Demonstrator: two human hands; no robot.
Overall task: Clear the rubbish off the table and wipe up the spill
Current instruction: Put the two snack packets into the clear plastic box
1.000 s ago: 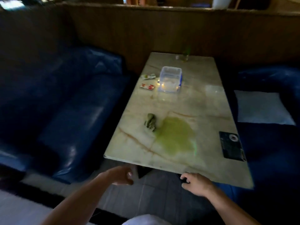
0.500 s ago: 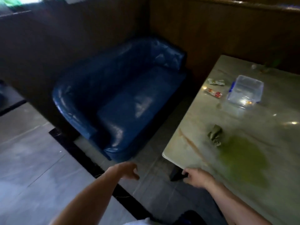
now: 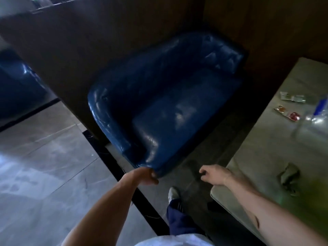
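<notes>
The marble table [image 3: 262,157] fills the right edge of the view. On it lie a crumpled dark green wrapper [image 3: 288,176], a red sauce sachet [image 3: 287,113], a pale sachet [image 3: 292,98] and the corner of a clear plastic box [image 3: 319,114]. A blurred green spill [image 3: 317,197] shows at the far right. My left hand [image 3: 146,176] rests at the front corner of the blue sofa, fingers curled, holding nothing. My right hand [image 3: 213,174] hovers off the table's near left corner with loosely bent fingers, empty.
A blue leather sofa [image 3: 168,107] stands left of the table, with dark wood panelling [image 3: 106,41] behind it. Grey floor tiles [image 3: 44,166] with a black border strip spread to the left. My foot [image 3: 174,194] stands between sofa and table.
The view has swung left, away from the table, which has slid to the right edge. My left hand has reached the sofa's corner; my right hand has left the table edge.
</notes>
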